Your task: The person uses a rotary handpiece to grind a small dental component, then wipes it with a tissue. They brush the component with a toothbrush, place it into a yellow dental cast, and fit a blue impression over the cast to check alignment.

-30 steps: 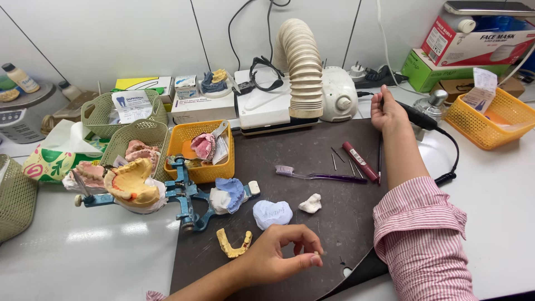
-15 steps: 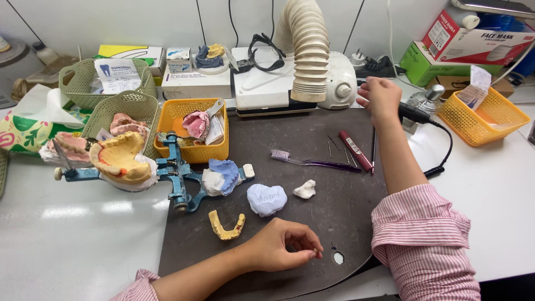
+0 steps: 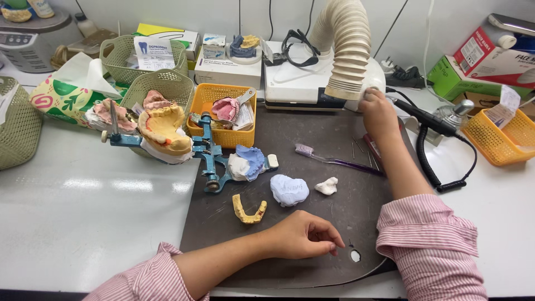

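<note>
Two hands in view, both mine. My left hand (image 3: 304,234) rests on the dark mat (image 3: 334,139) near its front edge, fingers curled and pinched together at the tips; can't tell if anything tiny is between them. Just beside the fingertips: one small white disc (image 3: 355,256). My right hand (image 3: 379,111) is at the mat's back right corner, fingers closed loosely at the mouth of the ribbed hose (image 3: 348,50); what it grips, can't tell.

On the mat: one yellow arch (image 3: 249,210), open side facing the back edge; one white cast (image 3: 289,189); one white lump (image 3: 326,186); one blue-white cast (image 3: 248,163); one toothbrush (image 3: 337,160), long axis left-right, bristles toward the left edge.

One blue articulator (image 3: 207,153) straddles the mat's left edge, carrying a yellow model (image 3: 164,128).

Baskets: one orange (image 3: 223,136) at the back edge, holding a pink cast; two green (image 3: 161,83) on the bench's back left, one with cards; one orange (image 3: 496,139) at the right edge with paper slips.
</note>
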